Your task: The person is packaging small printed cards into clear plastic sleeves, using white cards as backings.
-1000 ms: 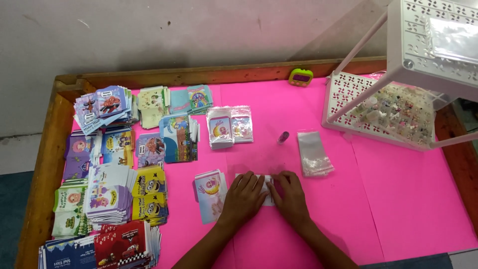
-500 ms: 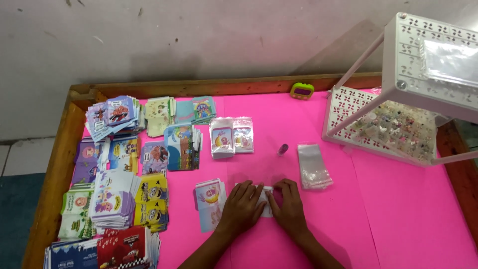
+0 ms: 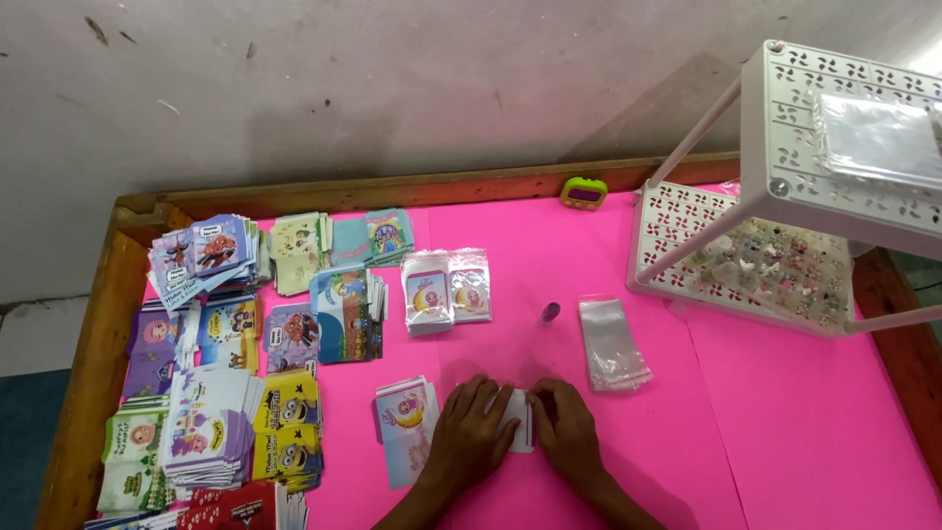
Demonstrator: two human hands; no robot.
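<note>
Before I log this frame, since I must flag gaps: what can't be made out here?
Head view only:
- Small white card: mostly covered by the left hand and right hand.
- Red card stack: cut off by the bottom edge.
- Small trinkets on the white perforated rack shelf: too small to identify.
- Clear plastic sleeves: contents indiscernible.

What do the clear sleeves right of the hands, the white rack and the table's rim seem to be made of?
Clear sleeves: thin glossy plastic film, probably; see-through, with glare. White rack: looks like moulded matte plastic, with pierced shelf patterns and thin pale rods. Table rim: wood, seemingly varnished; orange-brown with visible grain and scuffs. Both hands, left hand and right hand, press a small white packet, likely paper or plastic.
</note>
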